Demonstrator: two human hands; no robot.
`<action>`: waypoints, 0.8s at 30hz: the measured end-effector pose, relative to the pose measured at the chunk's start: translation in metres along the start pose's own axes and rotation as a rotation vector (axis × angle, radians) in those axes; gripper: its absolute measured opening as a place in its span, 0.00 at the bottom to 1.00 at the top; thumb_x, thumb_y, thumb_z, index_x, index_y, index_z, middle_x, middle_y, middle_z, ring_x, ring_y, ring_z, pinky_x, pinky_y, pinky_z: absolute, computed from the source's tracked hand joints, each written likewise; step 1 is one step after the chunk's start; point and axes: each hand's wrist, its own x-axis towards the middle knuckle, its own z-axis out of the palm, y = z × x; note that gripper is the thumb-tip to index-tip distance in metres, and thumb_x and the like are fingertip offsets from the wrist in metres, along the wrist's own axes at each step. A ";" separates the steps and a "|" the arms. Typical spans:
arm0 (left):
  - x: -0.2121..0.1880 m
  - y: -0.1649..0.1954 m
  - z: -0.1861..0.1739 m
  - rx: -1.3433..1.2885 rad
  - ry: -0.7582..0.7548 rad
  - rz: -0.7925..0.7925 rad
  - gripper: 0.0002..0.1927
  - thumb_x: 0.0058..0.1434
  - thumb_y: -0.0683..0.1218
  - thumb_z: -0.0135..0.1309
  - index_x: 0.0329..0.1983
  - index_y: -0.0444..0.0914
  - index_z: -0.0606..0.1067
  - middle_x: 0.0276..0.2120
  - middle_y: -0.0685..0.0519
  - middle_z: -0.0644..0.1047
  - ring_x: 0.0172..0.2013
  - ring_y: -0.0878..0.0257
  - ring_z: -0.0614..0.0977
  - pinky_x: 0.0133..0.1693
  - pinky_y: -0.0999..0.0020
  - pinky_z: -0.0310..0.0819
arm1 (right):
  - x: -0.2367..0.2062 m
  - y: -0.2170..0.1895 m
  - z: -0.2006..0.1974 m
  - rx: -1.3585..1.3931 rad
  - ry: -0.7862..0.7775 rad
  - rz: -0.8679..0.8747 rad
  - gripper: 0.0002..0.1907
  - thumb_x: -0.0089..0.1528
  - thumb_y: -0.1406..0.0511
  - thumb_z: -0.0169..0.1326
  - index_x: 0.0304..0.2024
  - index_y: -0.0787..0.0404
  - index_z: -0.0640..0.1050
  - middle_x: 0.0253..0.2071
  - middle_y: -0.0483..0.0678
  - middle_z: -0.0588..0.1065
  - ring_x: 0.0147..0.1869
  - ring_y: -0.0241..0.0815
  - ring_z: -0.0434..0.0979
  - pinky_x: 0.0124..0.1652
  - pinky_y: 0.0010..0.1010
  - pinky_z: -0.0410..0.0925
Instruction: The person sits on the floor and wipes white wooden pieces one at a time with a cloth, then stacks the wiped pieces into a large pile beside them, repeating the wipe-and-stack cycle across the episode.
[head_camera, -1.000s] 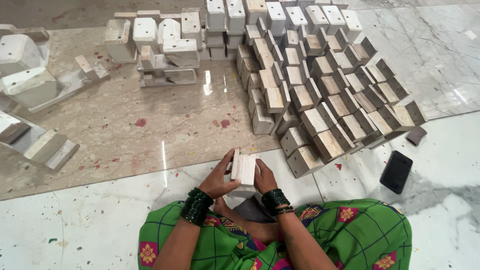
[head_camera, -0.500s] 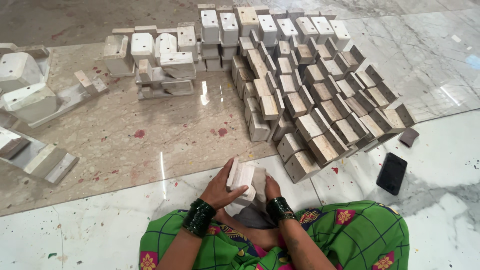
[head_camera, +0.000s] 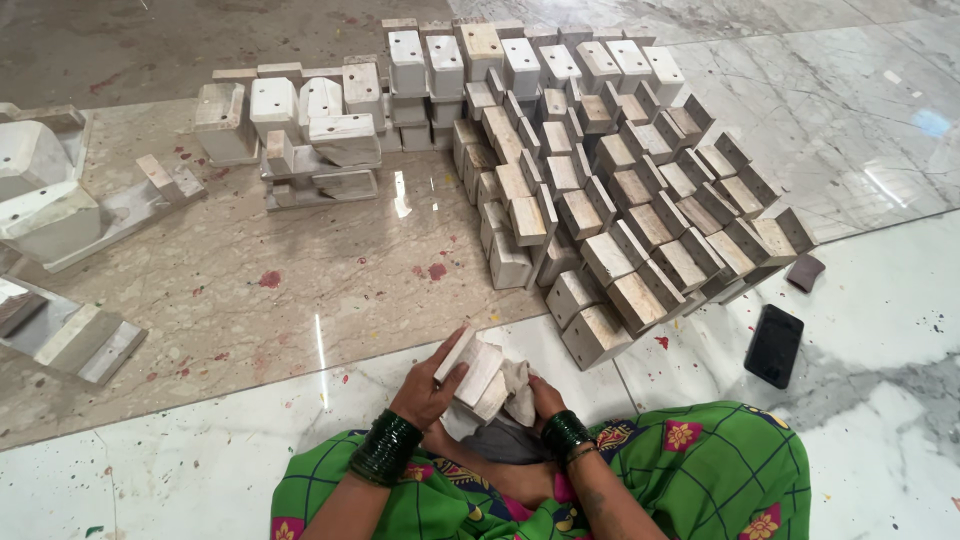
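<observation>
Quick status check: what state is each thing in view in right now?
Left hand: gripping the white block.
White block: held tilted over the lap.
Right hand: pressing a cloth to the block.
Stacked blocks: leaning in rows on the floor.
Phone: flat, screen dark.

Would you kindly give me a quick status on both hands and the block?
Left hand gripping the pale wooden block. Right hand holding it and a cloth from the other side. Stacked blocks ahead, black phone to the right, both apart.

Polished stone floor (head_camera: 300, 290) bears rows of wooden blocks (head_camera: 620, 200), a phone (head_camera: 774, 345).
</observation>
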 end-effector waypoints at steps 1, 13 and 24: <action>-0.001 0.000 0.001 -0.016 0.005 0.094 0.31 0.68 0.50 0.51 0.75 0.48 0.61 0.49 0.39 0.82 0.45 0.54 0.86 0.46 0.64 0.77 | 0.000 0.000 -0.001 0.089 -0.008 0.038 0.23 0.69 0.57 0.43 0.61 0.64 0.73 0.54 0.57 0.78 0.52 0.52 0.81 0.53 0.42 0.73; 0.019 -0.051 -0.008 -0.085 0.089 -0.024 0.20 0.58 0.40 0.63 0.55 0.42 0.81 0.46 0.50 0.85 0.47 0.68 0.83 0.51 0.70 0.76 | 0.022 -0.033 -0.045 0.161 0.170 -0.409 0.20 0.68 0.58 0.47 0.55 0.64 0.77 0.52 0.51 0.78 0.54 0.46 0.79 0.53 0.38 0.71; 0.016 -0.040 -0.009 -0.100 0.059 0.005 0.21 0.58 0.33 0.57 0.53 0.41 0.81 0.46 0.52 0.84 0.49 0.67 0.82 0.54 0.70 0.74 | -0.009 -0.012 0.001 -1.078 0.342 -1.053 0.19 0.64 0.64 0.57 0.57 0.61 0.77 0.60 0.64 0.73 0.66 0.61 0.70 0.63 0.45 0.63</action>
